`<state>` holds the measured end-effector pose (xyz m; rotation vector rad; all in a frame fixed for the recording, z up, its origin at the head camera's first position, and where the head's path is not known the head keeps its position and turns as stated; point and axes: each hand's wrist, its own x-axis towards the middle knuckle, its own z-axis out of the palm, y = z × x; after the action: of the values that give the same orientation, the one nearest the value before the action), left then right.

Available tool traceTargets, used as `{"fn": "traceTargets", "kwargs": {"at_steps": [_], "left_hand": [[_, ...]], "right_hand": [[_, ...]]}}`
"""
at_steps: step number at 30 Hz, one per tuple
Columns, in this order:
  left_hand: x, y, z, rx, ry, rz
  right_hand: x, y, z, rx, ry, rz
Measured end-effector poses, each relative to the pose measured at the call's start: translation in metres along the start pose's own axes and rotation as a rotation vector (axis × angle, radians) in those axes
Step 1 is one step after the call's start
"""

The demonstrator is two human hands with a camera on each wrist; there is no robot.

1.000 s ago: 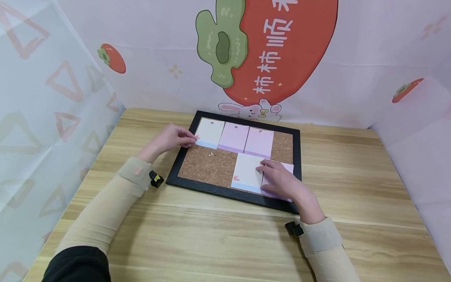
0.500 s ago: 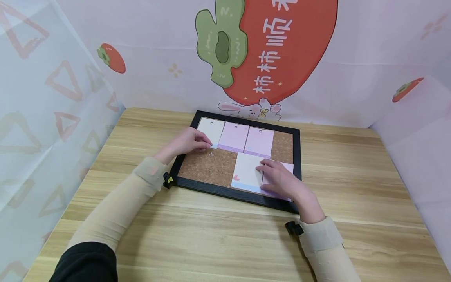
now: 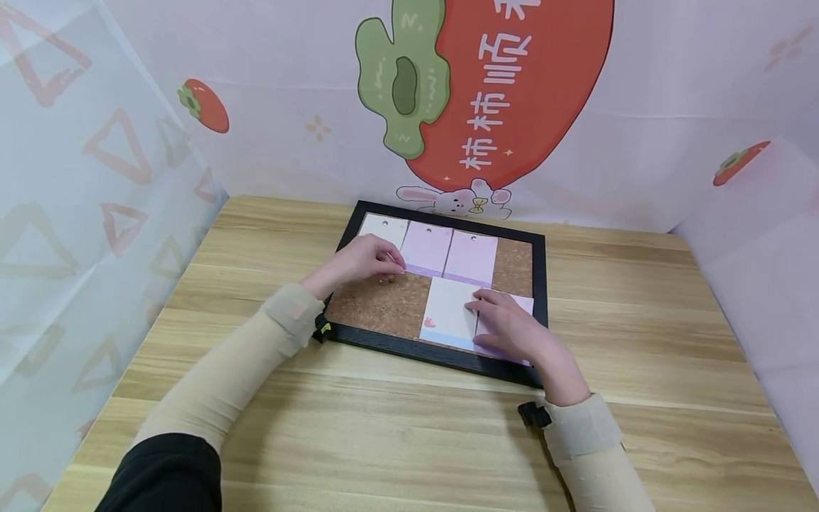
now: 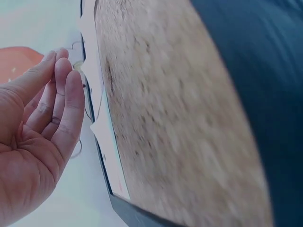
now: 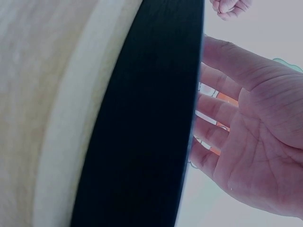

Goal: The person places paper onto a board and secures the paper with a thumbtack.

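A cork board (image 3: 377, 309) in a black frame lies on the table. Along its upper part run a white note sheet (image 3: 386, 227) and two lilac sheets (image 3: 425, 249), each with a dark round mark near the top. Lower down are another white sheet (image 3: 446, 313) and a lilac one (image 3: 522, 306). My left hand (image 3: 365, 261) is over the first sheet's lower edge, fingertips at its border with the lilac one. In the left wrist view its thumb meets the index fingertip; nothing shows between. Fingers spread, my right hand (image 3: 510, 328) rests over the lower lilac sheet.
The wood-grain table (image 3: 397, 434) extends around the board. A printed cloth backdrop (image 3: 288, 85) rises behind it. A small black wrist device (image 3: 534, 414) hangs below the right cuff, another (image 3: 323, 328) over the frame's lower left corner.
My left hand has moved right, from the first white sheet's lower left corner along its bottom edge to the lilac sheet's corner. The right hand has stayed in place.
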<state>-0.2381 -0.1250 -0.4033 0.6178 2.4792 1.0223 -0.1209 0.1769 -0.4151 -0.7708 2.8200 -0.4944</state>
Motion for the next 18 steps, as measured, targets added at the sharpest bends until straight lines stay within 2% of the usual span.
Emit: {"fn": "traceTargets", "kwargs": {"at_steps": [10,18], "left_hand": [[0.008,0.02,0.013,0.039,-0.031,0.008],[0.018,0.033,0.024,0.044,-0.062,0.054]], "right_hand": [[0.0,0.001,0.0,-0.007,0.0,-0.005],[0.001,0.001,0.0,-0.008,-0.001,-0.005]]}}
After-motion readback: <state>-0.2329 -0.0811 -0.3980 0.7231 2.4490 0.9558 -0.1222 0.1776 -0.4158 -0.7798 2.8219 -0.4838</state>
